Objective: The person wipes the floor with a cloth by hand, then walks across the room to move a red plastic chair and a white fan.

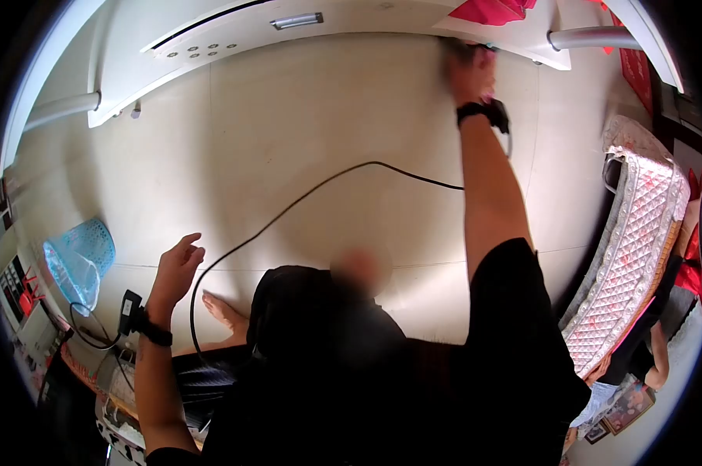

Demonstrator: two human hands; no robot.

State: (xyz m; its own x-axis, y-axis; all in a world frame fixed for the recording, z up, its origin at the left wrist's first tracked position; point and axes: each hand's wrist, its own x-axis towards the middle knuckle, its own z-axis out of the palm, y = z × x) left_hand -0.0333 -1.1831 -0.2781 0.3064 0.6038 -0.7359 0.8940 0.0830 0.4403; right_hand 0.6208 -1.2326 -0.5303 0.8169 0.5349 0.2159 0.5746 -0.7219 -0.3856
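Note:
My right hand [473, 76] reaches far forward to the floor at the lower edge of the white furniture panel [351, 17]. Its fingers are closed round a dark, blurred thing [458, 51] whose kind I cannot make out. My left hand [178, 268] hangs above the floor on the left, empty, with fingers loosely bent and apart. Both wrists wear black straps with a small device and a cable. A black cable [289, 208] arcs from my body across to my right arm. Part of a bare foot [225, 312] shows below my left hand.
Pale floor tiles [312, 116] lie in front of me. On the left stands a blue wastebasket [101, 242] with a plastic liner. A quilted pink-and-white padded seat [630, 241] runs along the right, with another person [652, 353] beside it. Metal legs [595, 37] support the white furniture.

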